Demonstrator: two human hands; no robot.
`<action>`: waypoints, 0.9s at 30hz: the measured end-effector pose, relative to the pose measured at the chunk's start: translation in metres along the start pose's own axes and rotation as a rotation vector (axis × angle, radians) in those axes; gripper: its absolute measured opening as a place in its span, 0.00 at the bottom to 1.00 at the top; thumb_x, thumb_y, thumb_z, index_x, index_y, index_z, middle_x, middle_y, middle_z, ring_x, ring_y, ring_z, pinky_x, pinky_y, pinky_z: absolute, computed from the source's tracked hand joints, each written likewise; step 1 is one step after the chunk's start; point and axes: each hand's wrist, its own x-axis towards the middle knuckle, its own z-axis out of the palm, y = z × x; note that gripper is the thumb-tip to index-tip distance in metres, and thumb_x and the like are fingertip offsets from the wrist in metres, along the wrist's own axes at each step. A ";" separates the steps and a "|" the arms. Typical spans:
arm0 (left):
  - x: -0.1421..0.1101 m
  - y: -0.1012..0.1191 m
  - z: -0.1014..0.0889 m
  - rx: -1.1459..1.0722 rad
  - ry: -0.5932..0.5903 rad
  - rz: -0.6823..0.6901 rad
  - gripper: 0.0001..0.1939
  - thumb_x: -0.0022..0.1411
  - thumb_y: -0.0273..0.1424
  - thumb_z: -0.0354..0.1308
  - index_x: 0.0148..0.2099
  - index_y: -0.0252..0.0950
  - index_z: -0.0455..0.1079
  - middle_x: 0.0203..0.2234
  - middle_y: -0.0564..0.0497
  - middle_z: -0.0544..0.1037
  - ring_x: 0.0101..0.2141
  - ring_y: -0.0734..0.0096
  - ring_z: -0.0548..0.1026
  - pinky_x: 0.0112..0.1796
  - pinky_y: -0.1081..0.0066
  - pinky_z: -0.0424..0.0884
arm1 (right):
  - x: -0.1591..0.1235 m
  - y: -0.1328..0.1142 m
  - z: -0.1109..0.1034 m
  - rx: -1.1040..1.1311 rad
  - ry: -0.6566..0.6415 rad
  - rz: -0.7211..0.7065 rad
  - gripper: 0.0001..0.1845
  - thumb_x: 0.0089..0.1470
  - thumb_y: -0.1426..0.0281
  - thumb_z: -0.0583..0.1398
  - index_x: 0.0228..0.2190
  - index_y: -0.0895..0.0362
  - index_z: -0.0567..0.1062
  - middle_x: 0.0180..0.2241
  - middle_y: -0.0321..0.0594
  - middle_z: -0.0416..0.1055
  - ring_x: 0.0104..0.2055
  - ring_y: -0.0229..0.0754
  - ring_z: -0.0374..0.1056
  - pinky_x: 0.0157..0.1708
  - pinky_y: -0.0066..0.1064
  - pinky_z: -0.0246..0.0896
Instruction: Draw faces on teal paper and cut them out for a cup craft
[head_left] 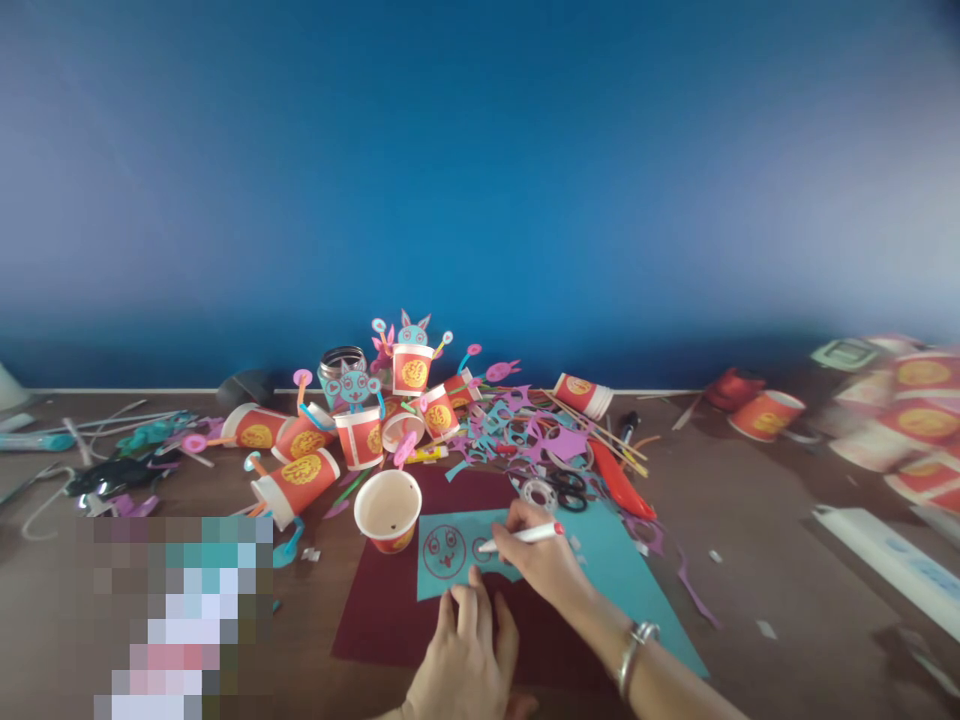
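Note:
My right hand [536, 560] grips a white marker with a red end [525, 537], its tip down at a small drawn circle. Under it lies a strip of light blue paper [450, 585], bearing a round face drawn in red [445, 552] on its left. My left hand [469, 640] rests with fingers extended at the strip's lower edge, holding nothing. Beneath the strip are a dark red sheet [382, 630] and a larger light blue sheet [637, 580]. A paper cup [388, 510] stands upright beside the strip's left end.
Red cups with paper faces and arms [360, 437] crowd the back left. Purple and blue paper scraps [525, 425], black scissors [568, 490] and a tape roll [538, 492] lie behind the sheets. Stacked cups [926, 425] and a white power strip [892, 565] are at right.

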 end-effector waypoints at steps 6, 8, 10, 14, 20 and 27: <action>-0.001 -0.001 0.002 0.004 -0.008 0.015 0.36 0.54 0.51 0.53 0.55 0.29 0.64 0.50 0.31 0.69 0.45 0.49 0.68 0.45 0.52 0.63 | 0.001 0.004 0.001 0.004 0.002 0.015 0.11 0.43 0.70 0.55 0.15 0.53 0.58 0.12 0.28 0.61 0.15 0.33 0.54 0.16 0.24 0.47; -0.001 -0.001 0.002 0.006 0.003 0.010 0.36 0.54 0.52 0.52 0.55 0.29 0.64 0.50 0.31 0.69 0.45 0.48 0.68 0.45 0.53 0.63 | 0.002 0.005 0.000 0.011 0.006 0.029 0.11 0.43 0.71 0.54 0.15 0.53 0.58 0.11 0.28 0.60 0.15 0.32 0.53 0.16 0.24 0.47; -0.001 0.000 0.001 0.002 0.002 0.006 0.38 0.53 0.54 0.51 0.55 0.29 0.65 0.50 0.31 0.70 0.44 0.48 0.68 0.45 0.53 0.63 | 0.003 0.006 0.000 0.037 0.005 0.056 0.10 0.43 0.71 0.54 0.15 0.53 0.58 0.11 0.28 0.61 0.14 0.32 0.54 0.15 0.24 0.47; -0.001 0.000 0.000 0.005 0.011 0.006 0.37 0.53 0.53 0.52 0.55 0.29 0.65 0.49 0.31 0.70 0.44 0.48 0.69 0.45 0.53 0.64 | 0.005 0.008 0.000 0.110 0.024 0.071 0.11 0.44 0.70 0.54 0.16 0.54 0.58 0.11 0.29 0.62 0.14 0.33 0.56 0.16 0.23 0.49; -0.001 -0.001 -0.001 0.002 0.003 0.007 0.36 0.53 0.53 0.53 0.54 0.29 0.65 0.49 0.32 0.70 0.44 0.48 0.69 0.45 0.54 0.64 | 0.003 0.007 0.001 0.084 0.014 0.079 0.11 0.45 0.67 0.56 0.17 0.54 0.59 0.12 0.29 0.64 0.14 0.32 0.55 0.15 0.23 0.48; -0.001 -0.002 -0.002 -0.010 -0.030 0.019 0.36 0.53 0.51 0.54 0.56 0.30 0.63 0.50 0.31 0.69 0.44 0.48 0.68 0.44 0.52 0.63 | 0.001 0.003 0.001 0.057 0.039 0.066 0.12 0.46 0.67 0.56 0.17 0.54 0.59 0.12 0.29 0.63 0.14 0.32 0.55 0.15 0.23 0.48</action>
